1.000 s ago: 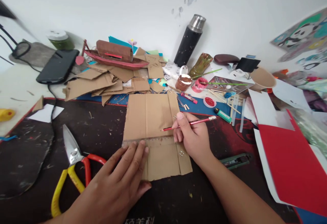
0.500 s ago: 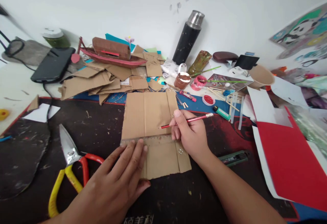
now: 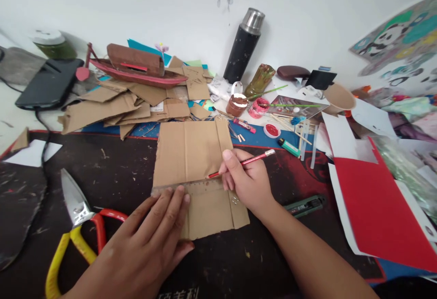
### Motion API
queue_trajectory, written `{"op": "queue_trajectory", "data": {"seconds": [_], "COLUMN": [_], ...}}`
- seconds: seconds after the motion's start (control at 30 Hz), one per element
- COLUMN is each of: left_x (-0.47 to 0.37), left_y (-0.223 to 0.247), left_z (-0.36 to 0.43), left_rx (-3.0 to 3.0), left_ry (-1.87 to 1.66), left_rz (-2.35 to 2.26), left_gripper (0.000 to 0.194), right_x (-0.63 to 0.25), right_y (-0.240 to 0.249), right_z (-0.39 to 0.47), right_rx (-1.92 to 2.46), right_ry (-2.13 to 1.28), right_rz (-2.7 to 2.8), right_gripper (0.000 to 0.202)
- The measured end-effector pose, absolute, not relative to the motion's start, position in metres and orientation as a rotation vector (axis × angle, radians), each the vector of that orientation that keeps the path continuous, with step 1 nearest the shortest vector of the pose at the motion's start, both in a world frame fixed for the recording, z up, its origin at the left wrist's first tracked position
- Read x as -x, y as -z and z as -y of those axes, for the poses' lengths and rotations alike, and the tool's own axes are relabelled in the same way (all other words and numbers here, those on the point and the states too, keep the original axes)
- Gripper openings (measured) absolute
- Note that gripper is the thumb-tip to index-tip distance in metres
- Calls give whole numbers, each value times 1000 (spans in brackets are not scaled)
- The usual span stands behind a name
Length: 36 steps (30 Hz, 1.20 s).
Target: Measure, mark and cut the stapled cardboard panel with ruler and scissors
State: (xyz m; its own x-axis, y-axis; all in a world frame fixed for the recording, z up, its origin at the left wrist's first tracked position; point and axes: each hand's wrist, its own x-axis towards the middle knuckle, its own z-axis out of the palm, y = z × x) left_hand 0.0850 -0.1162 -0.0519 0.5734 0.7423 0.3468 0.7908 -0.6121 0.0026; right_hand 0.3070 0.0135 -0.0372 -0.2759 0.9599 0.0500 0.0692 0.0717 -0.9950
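A flat piece of brown cardboard [image 3: 201, 149] lies before me on the dark mat. Across it runs a clear ruler [image 3: 201, 186]. My left hand [image 3: 150, 230] rests on the ruler's left part and the cardboard, its fingers stretched out flat and pressing down. In my right hand [image 3: 247, 180] a red and black pencil [image 3: 251, 159] is pinched between thumb and fingers, white eraser end up to the right. The pencil's tip is close to the ruler's upper edge; whether it touches the cardboard I cannot tell. Left of my left hand lie scissors [image 3: 77, 208] with red and yellow handles.
A green utility knife [image 3: 305, 206] lies to the right, near red paper [image 3: 382, 203]. Behind are cardboard scraps [image 3: 99, 112], a model boat [image 3: 136, 69], a black thermos [image 3: 243, 48], open paint pots [image 3: 236, 105] and a teal marker-like item [image 3: 289, 147].
The pencil tip has come down toward the ruler's upper edge. My left hand stays on the ruler. The whole view has shifted slightly, with things appearing further left.
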Motion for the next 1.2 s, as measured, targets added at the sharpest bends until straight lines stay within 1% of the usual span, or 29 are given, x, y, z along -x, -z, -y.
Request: {"op": "queue_trajectory", "data": {"seconds": [0.2,0.7,0.97,1.2], "left_x": [-84,-84,-83,-82], "left_y": [51,54,54,57], "left_z": [117,119,120,120], "left_rx": [2644,2663,2667,2655], "left_ry": [477,486,463,463], "left_rz": [1314,1286,1313,1315], "left_gripper": [58,57,58,59], "right_x": [-309,-308,-309,-309], "right_y": [39,36,37,38], "right_z": [-12,-13,-14,-14], "right_rx": [1115,1153,1154,1160], "right_ry": [-1303,-1275,-1264,-1305], "right_rz": [1597,1649,1670,1663], "right_gripper": [52,56,54,55]}}
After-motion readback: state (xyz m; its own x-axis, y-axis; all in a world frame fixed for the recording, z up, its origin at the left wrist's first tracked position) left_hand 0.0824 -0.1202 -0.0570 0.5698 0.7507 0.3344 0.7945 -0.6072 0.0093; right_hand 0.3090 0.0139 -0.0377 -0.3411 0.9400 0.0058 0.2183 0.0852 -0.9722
